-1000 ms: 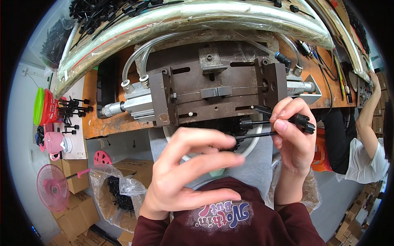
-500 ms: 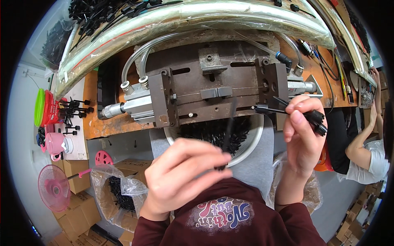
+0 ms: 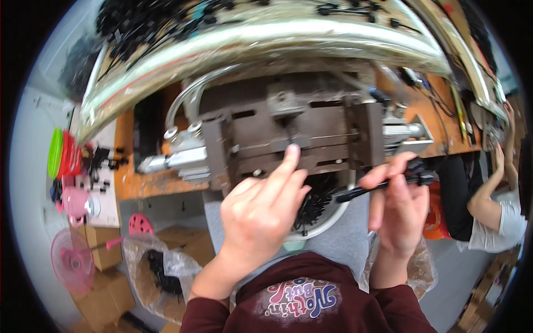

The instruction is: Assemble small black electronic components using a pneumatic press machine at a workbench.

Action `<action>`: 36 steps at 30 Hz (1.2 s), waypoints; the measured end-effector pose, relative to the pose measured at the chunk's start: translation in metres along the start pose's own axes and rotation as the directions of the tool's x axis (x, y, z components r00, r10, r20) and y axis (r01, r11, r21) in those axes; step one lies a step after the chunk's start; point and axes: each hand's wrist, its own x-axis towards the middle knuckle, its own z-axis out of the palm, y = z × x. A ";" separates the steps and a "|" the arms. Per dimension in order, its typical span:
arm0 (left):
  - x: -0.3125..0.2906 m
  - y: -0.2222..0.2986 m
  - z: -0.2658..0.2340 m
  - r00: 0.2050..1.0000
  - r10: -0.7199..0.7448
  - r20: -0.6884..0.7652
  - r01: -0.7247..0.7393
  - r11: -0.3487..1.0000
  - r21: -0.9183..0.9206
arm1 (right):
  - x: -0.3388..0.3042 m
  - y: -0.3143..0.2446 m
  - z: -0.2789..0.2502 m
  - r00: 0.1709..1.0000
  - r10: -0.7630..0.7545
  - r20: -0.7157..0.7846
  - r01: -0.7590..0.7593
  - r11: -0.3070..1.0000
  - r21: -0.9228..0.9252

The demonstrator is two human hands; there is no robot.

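My left hand (image 3: 258, 208) reaches over a brown metal fixture (image 3: 255, 125), its index finger stretched out and its other fingers loosely bent. The index fingertip touches the small grey block (image 3: 283, 145) at the fixture's middle. A thin dark piece shows just beyond that fingertip, too blurred to make out. On the right, my right hand (image 3: 402, 211) is closed around black plastic rods (image 3: 361, 191) with toothed heads, apart from the fixture. Below the fixture, a white basin (image 3: 333, 219) of black parts is partly hidden by my left hand.
Air cylinders (image 3: 180, 161) with clear hoses flank the fixture on an orange bench (image 3: 130, 180). A plastic-wrapped shelf edge (image 3: 266, 41) crosses behind. At left are a pink fan (image 3: 72, 261) and a bagged box (image 3: 161, 277). Another person's arm (image 3: 491, 180) is at far right.
My left hand has moved forward to the grey block; the thin black rod it carried no longer shows in its fingers. My right hand has dropped slightly toward me with its rods.
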 end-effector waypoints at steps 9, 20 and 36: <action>0.000 0.019 -0.008 0.979 -0.201 0.020 0.196 0.924 -0.329 | 0.004 -0.003 0.002 0.983 0.163 0.083 -0.164 0.986 0.008; -0.010 0.055 -0.033 0.964 0.266 -0.013 -0.260 0.929 -0.264 | -0.016 0.006 0.004 0.941 0.266 0.209 -0.307 0.931 0.196; -0.024 0.087 -0.071 0.960 0.177 0.219 -0.036 0.848 -0.529 | -0.061 0.008 -0.003 0.910 0.321 0.262 -0.386 0.887 0.254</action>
